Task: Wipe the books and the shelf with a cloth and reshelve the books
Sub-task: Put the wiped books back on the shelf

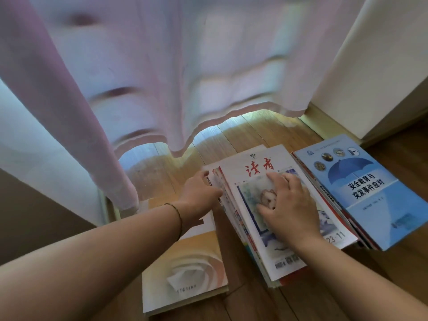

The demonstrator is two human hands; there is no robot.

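Observation:
Three lots of books lie on the wooden floor (243,133). The middle stack (252,256) is topped by a white magazine (257,158) with red characters. My right hand (289,205) rests flat on that magazine's cover, fingers spread. My left hand (199,191) grips the stack's left edge, fingers hidden under the spines. To the right is a stack topped by a blue book (375,200) with an umbrella picture. At the left lies a single book with a rose cover (185,269). No cloth and no shelf are in view.
A sheer white-pink curtain (162,66) hangs just behind the books, its hem close to the floor. A white wall corner (370,66) with a skirting board stands at the right. Bare floorboards show in front of the stacks.

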